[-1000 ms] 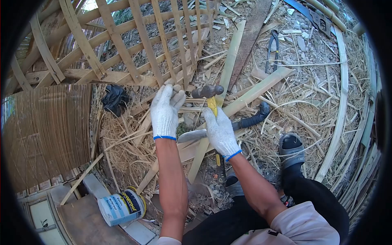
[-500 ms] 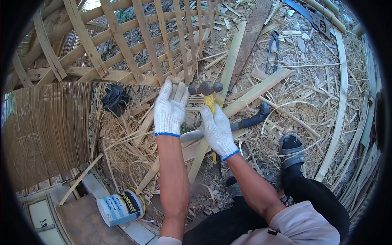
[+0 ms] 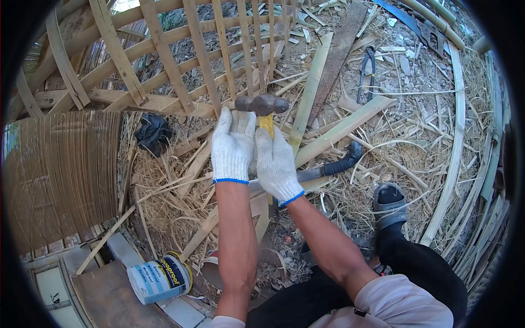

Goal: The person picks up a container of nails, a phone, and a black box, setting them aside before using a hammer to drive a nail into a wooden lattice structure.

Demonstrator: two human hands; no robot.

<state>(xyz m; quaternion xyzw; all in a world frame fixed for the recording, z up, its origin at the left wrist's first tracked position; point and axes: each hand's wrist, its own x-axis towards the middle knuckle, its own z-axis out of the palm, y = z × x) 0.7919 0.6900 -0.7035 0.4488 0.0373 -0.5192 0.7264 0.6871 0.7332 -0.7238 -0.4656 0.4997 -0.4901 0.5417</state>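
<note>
My right hand (image 3: 277,167), in a white knit glove with a blue cuff, is closed round the yellow handle of a hammer (image 3: 262,104), close under its dark metal head. Beside it on the left, my left hand (image 3: 232,150) wears a matching glove, fingers stretched upward toward the bamboo lattice (image 3: 208,71). The hammer head overlaps those fingertips in this view, so they are partly hidden. Beneath my right hand, a long blade with a black-wrapped handle (image 3: 342,159) lies across bamboo strips on the ground.
Split bamboo pieces (image 3: 345,130) and shavings litter the ground. Pliers (image 3: 367,74) and a handsaw (image 3: 418,27) lie farther off. A labelled bucket (image 3: 161,277) stands at lower left, below a stack of thin slats (image 3: 63,175). A black plastic bag (image 3: 153,133) rests by the lattice.
The hammer and my right hand have shifted left, bringing the head over my left fingertips. My left hand has moved slightly right and down.
</note>
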